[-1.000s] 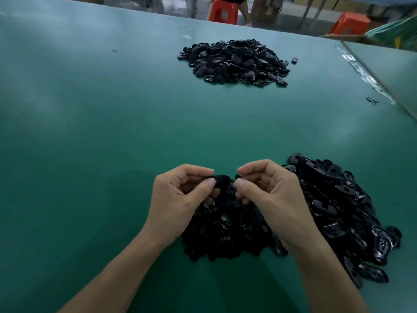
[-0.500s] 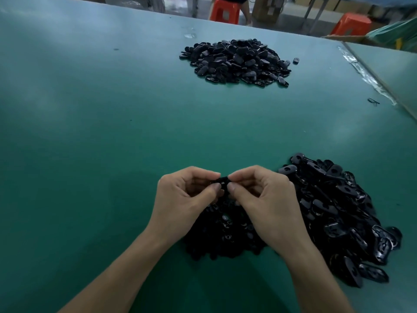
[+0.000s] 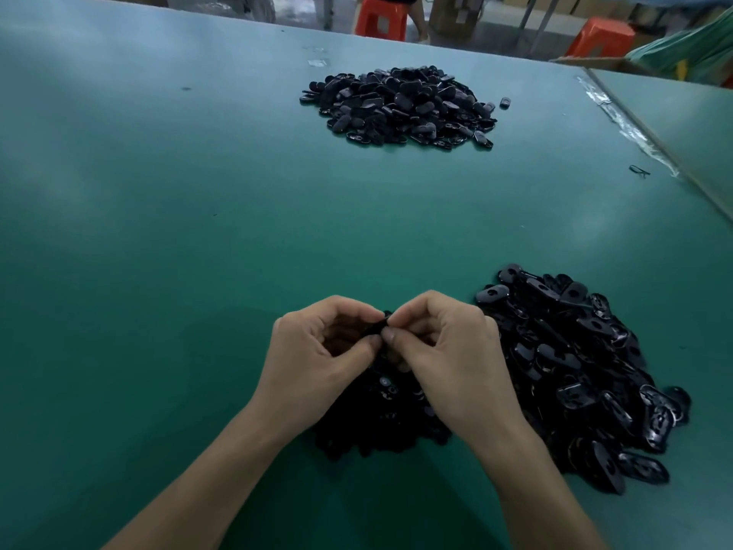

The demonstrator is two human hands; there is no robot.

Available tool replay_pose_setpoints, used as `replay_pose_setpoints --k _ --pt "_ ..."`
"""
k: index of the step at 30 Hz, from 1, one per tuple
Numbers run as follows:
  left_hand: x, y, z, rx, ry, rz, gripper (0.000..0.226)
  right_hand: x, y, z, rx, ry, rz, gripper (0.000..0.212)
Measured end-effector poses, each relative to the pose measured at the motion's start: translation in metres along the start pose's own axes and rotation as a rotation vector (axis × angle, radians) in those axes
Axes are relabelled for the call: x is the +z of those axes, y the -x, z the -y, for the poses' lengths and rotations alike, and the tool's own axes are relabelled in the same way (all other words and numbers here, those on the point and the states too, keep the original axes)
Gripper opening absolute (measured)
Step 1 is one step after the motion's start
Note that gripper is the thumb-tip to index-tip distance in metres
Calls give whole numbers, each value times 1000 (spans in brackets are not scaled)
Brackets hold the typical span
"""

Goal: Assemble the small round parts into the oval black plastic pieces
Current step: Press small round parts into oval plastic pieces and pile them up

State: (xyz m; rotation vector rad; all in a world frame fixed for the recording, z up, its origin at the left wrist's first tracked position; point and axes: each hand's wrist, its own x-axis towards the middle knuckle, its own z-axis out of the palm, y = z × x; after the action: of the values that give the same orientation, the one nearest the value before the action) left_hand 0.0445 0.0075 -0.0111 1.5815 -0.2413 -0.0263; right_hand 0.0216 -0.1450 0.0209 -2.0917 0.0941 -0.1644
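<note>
Oval black plastic piece [image 3: 384, 321] is pinched between my two hands, low in view at about 6 o'clock and mostly hidden by my fingertips. My left hand [image 3: 323, 351] and right hand [image 3: 452, 347] both curl round it, thumbs nearly meeting. Beneath my wrists lies a heap of small round parts [image 3: 380, 426]. At 3 o'clock from my hands sits a pile of oval pieces [image 3: 575, 371]. At 12 o'clock, well apart, is another black pile [image 3: 400, 107] on the green table [image 3: 158, 232]
</note>
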Motion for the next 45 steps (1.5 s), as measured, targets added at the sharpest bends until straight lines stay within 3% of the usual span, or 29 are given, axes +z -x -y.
replay_pose_setpoints --k 8,12,15,25,31,37,45 --pt "0 0 3 25 -44 -24 20 -6 1 6 -32 15 103 24" --pt "2 1 4 14 12 -38 20 -10 -1 5 -91 86 82 18" --pt "3 0 4 24 52 -71 25 -12 -3 2 -136 138 51 26" --pt "2 -1 4 -6 176 -34 18 -16 -7 -4 -137 -33 114 19" --pt "4 1 4 44 66 -59 29 -19 -7 -5 -122 -40 161 19" --pt "7 4 3 105 -26 -101 23 -19 -6 -3 -156 -3 154 18" --pt "9 5 -3 95 8 -85 27 -29 -6 0 -147 12 174 21"
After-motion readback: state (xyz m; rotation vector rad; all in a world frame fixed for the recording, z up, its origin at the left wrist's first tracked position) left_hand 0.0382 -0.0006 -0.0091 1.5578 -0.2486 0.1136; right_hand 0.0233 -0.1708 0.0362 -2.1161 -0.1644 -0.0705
